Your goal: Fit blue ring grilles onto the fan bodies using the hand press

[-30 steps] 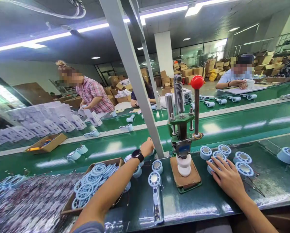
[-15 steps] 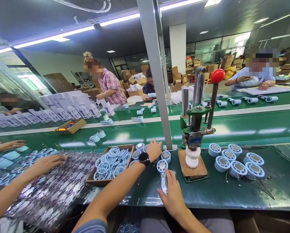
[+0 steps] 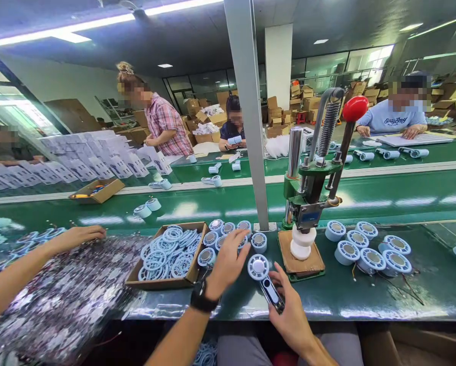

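Bright overhead strip lights, glare on green belt, edges warped

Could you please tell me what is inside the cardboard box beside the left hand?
The cardboard box holds a heap of pale blue ring-shaped grilles. Its floor is covered by them.

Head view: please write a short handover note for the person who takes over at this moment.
Left hand: open, fingers spread over the loose round blue housings beside the cardboard box of blue rings.
Right hand: shut on the handle of the handheld fan body, lifted a little off the green bench.
Hand press: lever up, white die with nothing on it.
Done: a group of housings lies right of the press.
Left: the held fan body is not yet under the press.
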Motion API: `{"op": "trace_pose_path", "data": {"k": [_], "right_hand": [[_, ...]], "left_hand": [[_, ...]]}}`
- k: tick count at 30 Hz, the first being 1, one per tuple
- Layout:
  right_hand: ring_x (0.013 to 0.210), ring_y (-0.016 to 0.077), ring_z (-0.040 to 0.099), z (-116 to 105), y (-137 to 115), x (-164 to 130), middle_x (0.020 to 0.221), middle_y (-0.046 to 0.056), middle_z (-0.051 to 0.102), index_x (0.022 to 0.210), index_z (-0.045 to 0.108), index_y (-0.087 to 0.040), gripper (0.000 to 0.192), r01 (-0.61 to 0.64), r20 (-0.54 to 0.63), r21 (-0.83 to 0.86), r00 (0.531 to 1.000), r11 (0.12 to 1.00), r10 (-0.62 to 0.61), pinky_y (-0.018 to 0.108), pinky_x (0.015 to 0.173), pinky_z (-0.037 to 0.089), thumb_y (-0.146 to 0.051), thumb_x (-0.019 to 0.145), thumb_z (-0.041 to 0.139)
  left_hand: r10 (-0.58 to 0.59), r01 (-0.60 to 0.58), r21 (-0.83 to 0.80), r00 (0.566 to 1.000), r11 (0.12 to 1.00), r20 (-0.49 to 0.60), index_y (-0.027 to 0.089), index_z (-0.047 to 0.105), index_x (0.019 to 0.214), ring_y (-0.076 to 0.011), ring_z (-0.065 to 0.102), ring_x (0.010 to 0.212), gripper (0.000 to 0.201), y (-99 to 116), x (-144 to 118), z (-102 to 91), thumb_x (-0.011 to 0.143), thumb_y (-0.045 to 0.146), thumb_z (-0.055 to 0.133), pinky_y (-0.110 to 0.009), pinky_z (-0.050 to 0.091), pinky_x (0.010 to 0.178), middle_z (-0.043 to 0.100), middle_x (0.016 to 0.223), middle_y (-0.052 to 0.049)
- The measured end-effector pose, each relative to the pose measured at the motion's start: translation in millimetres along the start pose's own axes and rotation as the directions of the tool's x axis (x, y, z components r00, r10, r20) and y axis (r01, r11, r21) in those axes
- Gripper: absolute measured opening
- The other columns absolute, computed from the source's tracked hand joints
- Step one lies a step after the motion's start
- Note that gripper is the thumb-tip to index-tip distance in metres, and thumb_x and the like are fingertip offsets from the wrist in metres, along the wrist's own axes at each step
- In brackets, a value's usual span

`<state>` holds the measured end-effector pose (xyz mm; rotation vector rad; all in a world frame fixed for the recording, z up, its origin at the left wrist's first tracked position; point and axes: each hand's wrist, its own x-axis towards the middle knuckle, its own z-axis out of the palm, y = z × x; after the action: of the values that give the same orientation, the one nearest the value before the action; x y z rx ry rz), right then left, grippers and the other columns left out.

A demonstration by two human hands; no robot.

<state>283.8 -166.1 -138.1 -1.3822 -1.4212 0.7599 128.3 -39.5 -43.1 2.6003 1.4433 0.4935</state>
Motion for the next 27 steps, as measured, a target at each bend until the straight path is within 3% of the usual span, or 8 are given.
{"op": "trace_pose_path", "data": {"k": [3,5,7,9,12,15,19,27], "right_hand": [[0.129,0.0246,0.059,-9,-1,-26,0.143,0.013,0.055,0.151,0.034,-0.026,0.082,-0.004,0.001,0.115,1.0,0.993,0.004,0.042,0.105,0.052,-0.007,0.073,0.051],[0.134,0.025,0.054,-14,-4,-37,0.15,0.014,0.048,0.153,0.031,-0.026,0.084,-0.058,0.067,0.188,0.997,0.98,0.046,0.043,0.108,0.05,-0.009,0.074,0.053],[0.137,0.024,0.052,-20,-11,-39,0.156,0.015,0.04,0.158,0.021,-0.026,0.092,-0.165,0.192,0.271,0.975,0.948,0.115,0.043,0.111,0.047,-0.01,0.074,0.055],[0.142,0.0238,0.047,-27,-20,-34,0.161,0.014,0.033,0.161,0.011,-0.025,0.1,-0.27,0.33,0.329,0.931,0.905,0.157,0.044,0.117,0.041,-0.013,0.074,0.06],[0.149,0.0251,0.037,-34,-31,-26,0.163,0.014,0.031,0.161,0.015,-0.021,0.103,-0.34,0.455,0.375,0.878,0.862,0.148,0.046,0.124,0.029,-0.014,0.072,0.067],[0.148,0.0257,0.038,-37,-36,-27,0.158,0.013,0.038,0.157,0.029,-0.021,0.093,-0.312,0.409,0.304,0.896,0.9,0.172,0.048,0.124,0.028,-0.01,0.071,0.063],[0.138,0.0254,0.049,-37,-42,-40,0.148,0.012,0.044,0.155,0.034,-0.026,0.086,-0.23,0.327,0.092,0.926,0.969,0.189,0.045,0.119,0.038,-0.008,0.074,0.056],[0.118,0.028,0.064,-38,-44,-55,0.147,0.012,0.035,0.159,0.024,-0.035,0.09,-0.215,0.421,-0.129,0.872,0.968,0.249,0.044,0.103,0.052,-0.01,0.079,0.055]], "left_hand": [[0.09,-0.106,-0.344,0.994,0.933,-0.063,0.016,0.033,0.152,-0.0277,0.048,0.142,0.065,18,-57,15.1,0.096,0.037,0.056,-0.042,0.045,0.114,0.048,0.154,-0.017],[0.014,-0.067,-0.511,0.994,0.857,-0.106,0.017,0.038,0.149,-0.0299,0.051,0.139,0.065,30,-85,27.4,0.091,0.035,0.061,-0.046,0.045,0.113,0.052,0.15,-0.017],[-0.049,-0.011,-0.576,0.995,0.818,-0.088,0.018,0.047,0.144,-0.0302,0.054,0.136,0.059,39,-100,35.6,0.088,0.028,0.062,-0.047,0.045,0.113,0.057,0.146,-0.016],[-0.016,-0.008,-0.6,0.999,0.8,-0.035,0.019,0.051,0.141,-0.0309,0.056,0.134,0.06,45,-107,38.1,0.084,0.026,0.065,-0.048,0.045,0.113,0.06,0.144,-0.015],[0.011,0.007,-0.581,1.0,0.814,0.026,0.018,0.052,0.142,-0.0314,0.06,0.129,0.062,50,-112,34.9,0.082,0.028,0.067,-0.049,0.049,0.111,0.063,0.14,-0.016],[-0.026,0.034,-0.455,0.999,0.89,0.024,0.015,0.054,0.141,-0.0332,0.061,0.128,0.058,53,-118,30.9,0.085,0.026,0.062,-0.05,0.053,0.107,0.063,0.138,-0.019],[0.041,-0.027,-0.282,0.998,0.959,0.043,0.012,0.049,0.145,-0.0322,0.061,0.129,0.062,58,-128,29.5,0.084,0.017,0.056,-0.045,0.056,0.104,0.062,0.14,-0.019],[0.11,-0.089,-0.197,0.989,0.976,0.103,0.015,0.042,0.151,-0.0276,0.065,0.126,0.069,65,-141,29.8,0.083,0.01,0.051,-0.036,0.06,0.1,0.064,0.14,-0.015]]}}
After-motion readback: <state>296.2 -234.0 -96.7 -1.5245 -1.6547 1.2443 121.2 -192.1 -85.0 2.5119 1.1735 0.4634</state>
